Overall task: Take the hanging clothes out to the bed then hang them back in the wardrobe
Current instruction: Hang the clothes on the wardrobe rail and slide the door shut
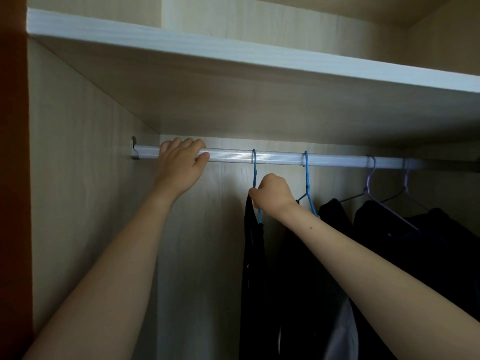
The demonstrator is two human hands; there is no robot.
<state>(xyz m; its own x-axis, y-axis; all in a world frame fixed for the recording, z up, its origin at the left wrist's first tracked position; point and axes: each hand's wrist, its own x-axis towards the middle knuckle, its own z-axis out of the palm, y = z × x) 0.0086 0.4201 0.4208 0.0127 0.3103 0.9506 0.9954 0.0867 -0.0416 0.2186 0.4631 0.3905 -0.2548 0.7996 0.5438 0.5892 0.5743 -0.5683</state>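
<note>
The leftmost blue hanger [254, 172], carrying a dark garment [253, 255], hung hooked on the wardrobe rail [337, 161], and my right hand [271, 194] was clamped round its neck. My left hand [181, 167] was curled over the rail further left. I judged that a crooked lift could snag the hook, or tip the garment off. The neighbouring blue hanger [307, 178] hung near enough to tangle.

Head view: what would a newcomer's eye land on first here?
Two bare arms reach up into the wardrobe. The left hand grips the rail near its left end, and the right hand grips the neck of the leftmost blue hanger, which is hooked on the rail. Dark clothes hang below it and along the rail to the right.
</note>
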